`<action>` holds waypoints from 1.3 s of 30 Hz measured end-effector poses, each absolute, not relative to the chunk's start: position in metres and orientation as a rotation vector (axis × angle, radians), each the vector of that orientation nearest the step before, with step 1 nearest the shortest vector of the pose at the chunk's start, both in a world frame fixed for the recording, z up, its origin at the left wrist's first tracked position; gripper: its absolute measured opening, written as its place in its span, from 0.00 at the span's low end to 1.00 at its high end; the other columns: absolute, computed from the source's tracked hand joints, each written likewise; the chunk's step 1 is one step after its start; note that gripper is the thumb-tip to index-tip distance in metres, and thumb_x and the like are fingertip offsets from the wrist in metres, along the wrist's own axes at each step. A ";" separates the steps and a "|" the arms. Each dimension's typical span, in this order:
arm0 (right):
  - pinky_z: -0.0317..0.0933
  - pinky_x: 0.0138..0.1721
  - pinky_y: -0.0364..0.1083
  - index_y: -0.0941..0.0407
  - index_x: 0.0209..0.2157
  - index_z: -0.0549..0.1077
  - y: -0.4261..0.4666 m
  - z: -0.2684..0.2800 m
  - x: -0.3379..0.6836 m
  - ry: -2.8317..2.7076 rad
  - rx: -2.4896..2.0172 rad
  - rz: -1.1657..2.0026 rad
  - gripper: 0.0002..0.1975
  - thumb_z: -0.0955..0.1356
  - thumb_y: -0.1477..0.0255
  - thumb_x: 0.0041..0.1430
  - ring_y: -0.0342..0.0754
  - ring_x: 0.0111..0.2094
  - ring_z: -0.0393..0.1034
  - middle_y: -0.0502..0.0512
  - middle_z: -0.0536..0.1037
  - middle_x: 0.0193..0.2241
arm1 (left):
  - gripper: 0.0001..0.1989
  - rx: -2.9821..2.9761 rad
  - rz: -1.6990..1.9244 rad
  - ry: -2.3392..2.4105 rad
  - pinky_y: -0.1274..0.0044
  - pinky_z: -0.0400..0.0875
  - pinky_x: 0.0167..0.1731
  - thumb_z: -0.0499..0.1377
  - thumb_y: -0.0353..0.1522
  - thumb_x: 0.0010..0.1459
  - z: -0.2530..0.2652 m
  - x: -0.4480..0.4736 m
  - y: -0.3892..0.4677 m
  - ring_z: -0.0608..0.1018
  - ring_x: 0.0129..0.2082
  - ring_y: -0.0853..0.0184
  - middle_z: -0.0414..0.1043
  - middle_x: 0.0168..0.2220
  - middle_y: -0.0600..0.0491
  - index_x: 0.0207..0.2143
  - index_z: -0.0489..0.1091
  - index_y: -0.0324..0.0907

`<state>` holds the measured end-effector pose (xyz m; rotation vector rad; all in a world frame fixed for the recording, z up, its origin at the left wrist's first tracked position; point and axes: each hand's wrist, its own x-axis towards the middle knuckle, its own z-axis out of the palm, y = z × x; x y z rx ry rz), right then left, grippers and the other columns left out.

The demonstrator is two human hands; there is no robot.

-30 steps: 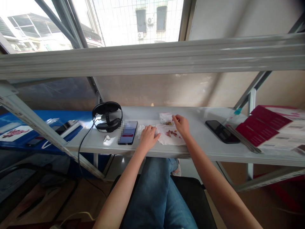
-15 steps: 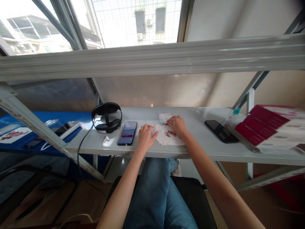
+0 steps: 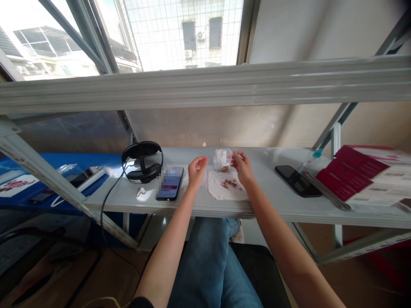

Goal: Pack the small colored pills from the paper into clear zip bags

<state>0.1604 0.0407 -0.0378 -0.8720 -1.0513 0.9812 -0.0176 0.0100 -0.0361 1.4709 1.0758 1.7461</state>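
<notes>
My right hand [image 3: 243, 169] pinches the edge of a small clear plastic bag [image 3: 222, 158], lifted off the table. Brownish pieces show at the bottom of the bag. Below it a white paper sheet [image 3: 218, 192] lies flat, bearing several small red and gold pieces [image 3: 230, 184], perhaps capsules or beads; they are too small to name. To the left of the bag, my left hand [image 3: 197, 171] is raised with its fingers curled together; what they hold, if anything, I cannot make out. Another flat clear bag [image 3: 204, 183] lies partly under the sheet's left side.
A phone [image 3: 171, 184] lies left of my left arm, with a black headset [image 3: 143, 164] and a white earbud [image 3: 141, 191] beyond it. Rightwards are a black phone [image 3: 297, 180] and a dark red and white leaflet [image 3: 356, 171]. A grey beam [image 3: 205, 87] crosses above the table.
My right hand has come up from the pieces on the sheet and now holds the plastic bag. My left hand has lifted off the table, its fingers drawn together.
</notes>
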 end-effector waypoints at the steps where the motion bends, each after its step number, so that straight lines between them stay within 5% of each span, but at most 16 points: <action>1: 0.59 0.24 0.40 0.53 0.34 0.64 0.040 -0.038 0.157 -1.051 -0.890 1.004 0.16 0.66 0.57 0.47 0.40 0.23 0.65 0.49 0.74 0.27 | 0.16 1.438 1.698 1.037 0.78 0.67 0.33 0.58 0.41 0.50 -0.037 -0.015 0.014 0.74 0.34 0.68 0.73 0.33 0.48 0.35 0.71 0.38; 8: 0.58 0.22 0.40 0.53 0.35 0.64 0.035 -0.040 0.146 -1.080 -0.967 0.975 0.19 0.64 0.54 0.47 0.40 0.21 0.64 0.50 0.75 0.26 | 0.17 1.464 1.527 0.937 0.79 0.65 0.25 0.61 0.41 0.46 -0.044 -0.012 0.011 0.73 0.28 0.69 0.74 0.29 0.50 0.34 0.74 0.37; 39: 0.54 0.19 0.38 0.55 0.33 0.67 0.026 -0.043 0.147 -1.121 -0.984 0.910 0.19 0.67 0.55 0.45 0.37 0.17 0.59 0.47 0.73 0.19 | 0.12 1.414 1.401 0.854 0.81 0.61 0.24 0.62 0.38 0.46 -0.043 -0.008 -0.004 0.70 0.22 0.74 0.73 0.25 0.52 0.30 0.74 0.38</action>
